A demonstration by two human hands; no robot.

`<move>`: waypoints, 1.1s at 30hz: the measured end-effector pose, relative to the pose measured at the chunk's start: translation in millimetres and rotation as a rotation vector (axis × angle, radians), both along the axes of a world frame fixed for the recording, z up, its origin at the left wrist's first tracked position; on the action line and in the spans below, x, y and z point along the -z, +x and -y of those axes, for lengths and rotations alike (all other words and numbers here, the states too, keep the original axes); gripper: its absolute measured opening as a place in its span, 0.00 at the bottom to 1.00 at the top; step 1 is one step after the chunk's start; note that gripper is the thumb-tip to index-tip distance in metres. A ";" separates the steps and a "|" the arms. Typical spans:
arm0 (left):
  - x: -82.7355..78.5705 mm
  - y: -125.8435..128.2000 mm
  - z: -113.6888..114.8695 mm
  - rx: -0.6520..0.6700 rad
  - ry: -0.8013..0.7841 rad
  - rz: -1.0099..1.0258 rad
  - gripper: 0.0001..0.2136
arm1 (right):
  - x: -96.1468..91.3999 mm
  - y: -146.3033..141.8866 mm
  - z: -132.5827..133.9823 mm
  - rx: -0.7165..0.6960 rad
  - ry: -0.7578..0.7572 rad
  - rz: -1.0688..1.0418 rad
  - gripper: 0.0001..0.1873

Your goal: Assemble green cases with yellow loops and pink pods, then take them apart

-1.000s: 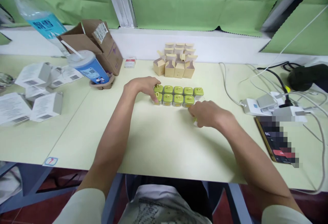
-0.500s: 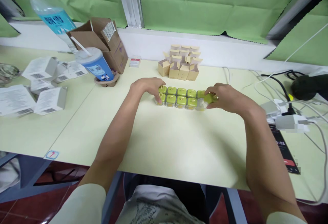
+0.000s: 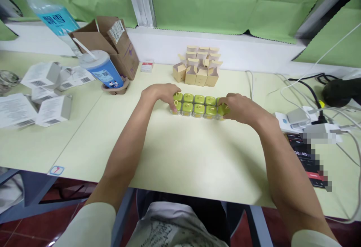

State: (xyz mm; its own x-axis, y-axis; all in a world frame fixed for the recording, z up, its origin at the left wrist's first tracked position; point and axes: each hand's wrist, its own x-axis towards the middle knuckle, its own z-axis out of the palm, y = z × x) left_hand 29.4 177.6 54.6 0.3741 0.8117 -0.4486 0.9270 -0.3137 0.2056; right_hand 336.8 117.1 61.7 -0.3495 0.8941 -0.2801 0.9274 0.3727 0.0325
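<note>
Two rows of small clear square jars (image 3: 199,110) with green lids stand side by side on the table. My left hand (image 3: 165,94) closes around the left end of the rows, thumb at the front jar and fingers at the rear one. At the opposite end, my right hand (image 3: 235,105) grips a green lid (image 3: 223,109) on top of the front right jar. Whether that lid is fully seated I cannot tell. The fingers partly cover the rear right jar.
Open small tan boxes (image 3: 201,74) stand grouped behind the jars. To the left are white boxes (image 3: 53,109), a blue cup (image 3: 105,72) with a straw, a brown carton (image 3: 124,47) and a large bottle (image 3: 53,17). Cables, chargers (image 3: 318,131) and a phone (image 3: 301,153) lie right.
My right hand has moved left and brought the green lid from beside the front right jar onto it. My left hand has stayed at the left end.
</note>
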 end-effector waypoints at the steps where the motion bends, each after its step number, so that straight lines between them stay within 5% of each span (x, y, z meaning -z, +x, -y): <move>1: 1.5 -0.4 -0.8 0.000 0.005 0.008 0.29 | -0.5 0.5 0.2 0.007 0.001 -0.013 0.26; 10: 24.1 -12.2 -16.2 -0.010 0.071 0.143 0.29 | 7.7 8.5 -7.0 0.049 -0.029 -0.059 0.28; 20: 19.5 -8.6 -11.9 -0.050 0.055 0.207 0.26 | 11.0 3.6 -9.6 0.008 -0.011 -0.015 0.26; 25: 21.6 -12.0 -13.5 -0.041 0.026 0.183 0.28 | 5.8 -2.3 -6.3 0.020 -0.003 0.076 0.09; 29: 24.9 -15.4 -19.4 0.003 0.016 0.150 0.36 | 3.0 -13.7 -2.8 -0.014 0.021 0.159 0.08; 33: 33.9 -28.6 -20.1 -0.076 -0.067 0.248 0.58 | 2.1 -16.9 0.3 -0.008 0.029 0.147 0.11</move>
